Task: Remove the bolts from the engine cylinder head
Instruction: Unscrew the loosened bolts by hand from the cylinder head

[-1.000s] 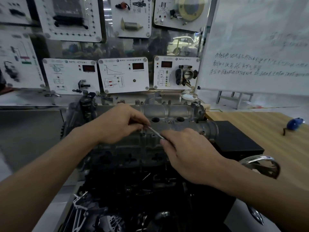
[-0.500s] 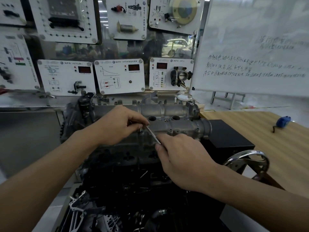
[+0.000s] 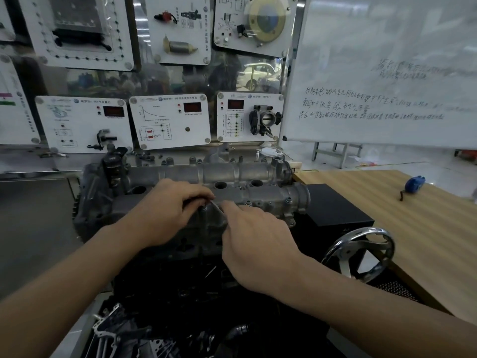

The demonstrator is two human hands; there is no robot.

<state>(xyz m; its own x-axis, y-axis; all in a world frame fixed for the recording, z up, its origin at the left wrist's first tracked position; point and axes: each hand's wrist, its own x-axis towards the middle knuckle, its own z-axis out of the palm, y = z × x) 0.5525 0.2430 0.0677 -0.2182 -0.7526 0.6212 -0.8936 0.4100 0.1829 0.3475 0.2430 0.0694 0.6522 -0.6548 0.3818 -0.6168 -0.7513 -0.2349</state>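
Right hand (image 3: 258, 244) higher up key (image 3: 216, 206)

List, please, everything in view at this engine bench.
cylinder head: one, grey, centre
bolts: several, dark, along its edges
thin wrench: one, silver, at a near bolt
handwheel: one, chrome, lower right
box: one, black, right of the head
table: one, wooden, right
small blue object: one, on the table
whiteboard: one, white, upper right
training panels: several, white, on the back wall
left hand: pinches the wrench at the bolt
right hand: holds the wrench's free end
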